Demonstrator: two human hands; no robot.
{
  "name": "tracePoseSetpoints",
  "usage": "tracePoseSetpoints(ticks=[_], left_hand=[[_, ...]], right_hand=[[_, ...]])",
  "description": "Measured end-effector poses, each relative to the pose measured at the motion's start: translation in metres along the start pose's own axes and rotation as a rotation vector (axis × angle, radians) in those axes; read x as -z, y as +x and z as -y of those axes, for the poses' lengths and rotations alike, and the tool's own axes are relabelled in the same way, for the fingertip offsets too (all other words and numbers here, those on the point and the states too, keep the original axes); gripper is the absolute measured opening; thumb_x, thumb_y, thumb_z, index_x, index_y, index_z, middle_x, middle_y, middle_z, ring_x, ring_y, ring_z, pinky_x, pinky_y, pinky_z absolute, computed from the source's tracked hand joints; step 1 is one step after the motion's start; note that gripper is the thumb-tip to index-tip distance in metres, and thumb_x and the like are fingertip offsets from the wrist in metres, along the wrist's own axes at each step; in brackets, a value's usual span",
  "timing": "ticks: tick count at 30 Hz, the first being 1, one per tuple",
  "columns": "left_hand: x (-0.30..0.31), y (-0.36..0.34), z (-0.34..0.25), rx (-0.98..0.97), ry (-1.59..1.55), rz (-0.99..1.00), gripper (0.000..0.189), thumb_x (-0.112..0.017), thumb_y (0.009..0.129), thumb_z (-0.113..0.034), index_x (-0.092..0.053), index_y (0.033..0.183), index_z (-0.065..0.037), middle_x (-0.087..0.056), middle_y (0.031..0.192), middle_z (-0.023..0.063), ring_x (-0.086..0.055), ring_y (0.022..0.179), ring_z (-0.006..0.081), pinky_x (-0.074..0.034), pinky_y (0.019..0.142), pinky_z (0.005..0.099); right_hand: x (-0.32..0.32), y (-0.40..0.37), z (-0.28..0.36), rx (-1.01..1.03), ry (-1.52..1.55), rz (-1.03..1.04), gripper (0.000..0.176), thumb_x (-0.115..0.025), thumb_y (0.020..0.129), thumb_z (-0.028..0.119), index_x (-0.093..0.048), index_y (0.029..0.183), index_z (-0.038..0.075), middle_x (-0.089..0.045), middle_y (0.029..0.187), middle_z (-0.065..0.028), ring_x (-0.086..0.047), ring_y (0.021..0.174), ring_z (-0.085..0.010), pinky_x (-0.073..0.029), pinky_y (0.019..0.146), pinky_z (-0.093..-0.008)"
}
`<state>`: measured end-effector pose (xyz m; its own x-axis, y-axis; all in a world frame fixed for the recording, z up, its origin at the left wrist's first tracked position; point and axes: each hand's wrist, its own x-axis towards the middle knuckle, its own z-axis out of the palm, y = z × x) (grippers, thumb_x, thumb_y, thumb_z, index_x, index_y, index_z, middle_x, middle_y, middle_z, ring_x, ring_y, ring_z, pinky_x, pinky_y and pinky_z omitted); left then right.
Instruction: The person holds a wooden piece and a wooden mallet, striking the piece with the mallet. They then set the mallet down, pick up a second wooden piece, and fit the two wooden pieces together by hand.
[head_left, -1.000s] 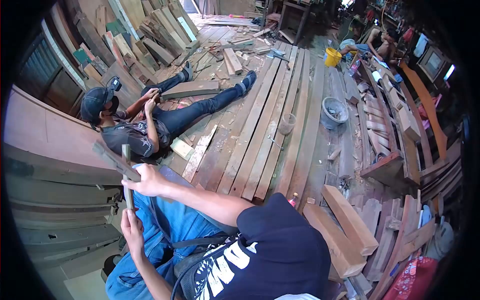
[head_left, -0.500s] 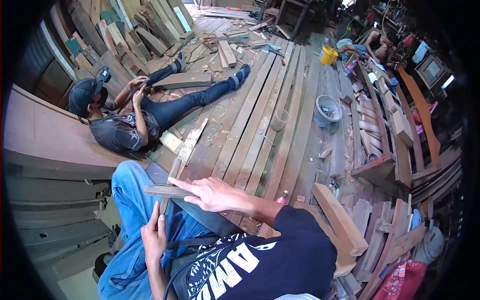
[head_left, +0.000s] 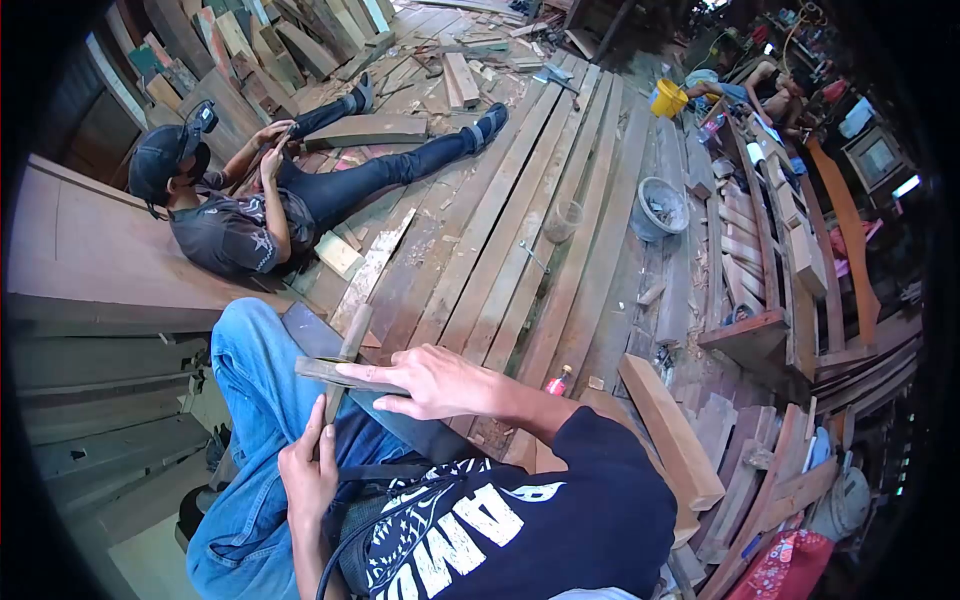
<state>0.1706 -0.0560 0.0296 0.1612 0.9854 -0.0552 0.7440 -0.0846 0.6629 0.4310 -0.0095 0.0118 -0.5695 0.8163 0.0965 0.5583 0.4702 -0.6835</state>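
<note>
right hand [head_left: 435, 383], fingers [head_left: 372, 374] now straighter along block [head_left: 322, 371]; left hand [head_left: 308, 467] grips stick [head_left: 355, 332]

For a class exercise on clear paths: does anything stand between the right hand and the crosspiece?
Nothing visible does: the right hand is already on the crosspiece, which lies across the stick in the left hand.

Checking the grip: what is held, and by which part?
Left hand: slim stick, by its lower end. Right hand: flat piece crossing it, by the end nearest the wrist.
</note>
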Motion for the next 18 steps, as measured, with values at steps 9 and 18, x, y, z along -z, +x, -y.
tracePoseSetpoints(ticks=[9, 18], left_hand=[[-0.004, -0.003, 0.003, -0.047, -0.078, 0.014, 0.040, -0.062, 0.099, -0.008, -0.063, 0.139, -0.007, -0.049, 0.059, 0.0145, -0.042, 0.049, 0.0178, -0.041, 0.053, 0.0335], [-0.008, -0.003, 0.002, -0.007, -0.054, -0.007, 0.039, -0.061, 0.099, -0.009, -0.063, 0.138, -0.010, -0.054, 0.060, 0.0174, -0.048, 0.049, 0.0186, -0.043, 0.054, 0.0344]], right_hand=[[0.001, 0.000, 0.004, 0.044, 0.090, -0.047, 0.061, -0.060, 0.100, 0.028, -0.038, 0.157, 0.031, -0.059, 0.077, -0.0193, -0.062, 0.071, -0.0423, -0.052, 0.068, -0.0506], [0.004, -0.003, 0.000, 0.010, 0.035, -0.003, 0.059, -0.060, 0.099, 0.027, -0.041, 0.155, 0.028, -0.060, 0.078, -0.0187, -0.063, 0.071, -0.0416, -0.052, 0.067, -0.0496]])
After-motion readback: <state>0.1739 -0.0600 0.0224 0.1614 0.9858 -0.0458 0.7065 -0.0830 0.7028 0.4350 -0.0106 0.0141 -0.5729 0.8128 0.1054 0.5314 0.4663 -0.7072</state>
